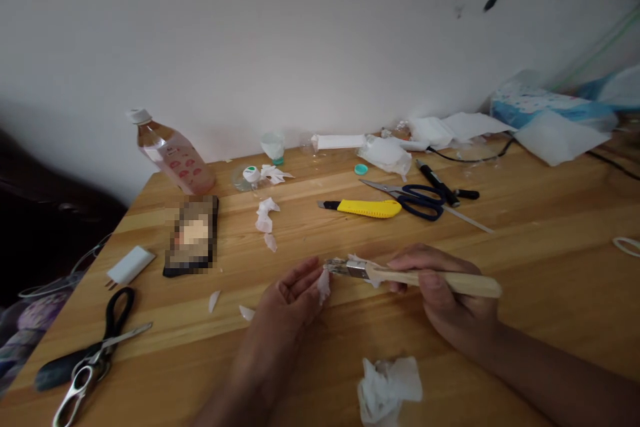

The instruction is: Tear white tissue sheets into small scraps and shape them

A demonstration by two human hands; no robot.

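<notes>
In my right hand (450, 300) is a flat paintbrush (410, 277) with a pale wooden handle and a metal ferrule. Its bristles point left and meet the fingertips of my left hand (290, 300). A thin scrap of white tissue (324, 285) is pinched between the thumb and fingers of that left hand, close to the bristle tips. More white tissue shows behind the ferrule, partly hidden by the brush. Below the hands lies a crumpled white tissue (387, 387).
Beyond the hands lie a yellow utility knife (370, 208) and dark-blue scissors (423, 200). To the left are a bottle (175, 157), a phone (193, 233), a white charger (131, 265) and metal scissors (83, 380). Tissue packs (550, 110) sit against the wall.
</notes>
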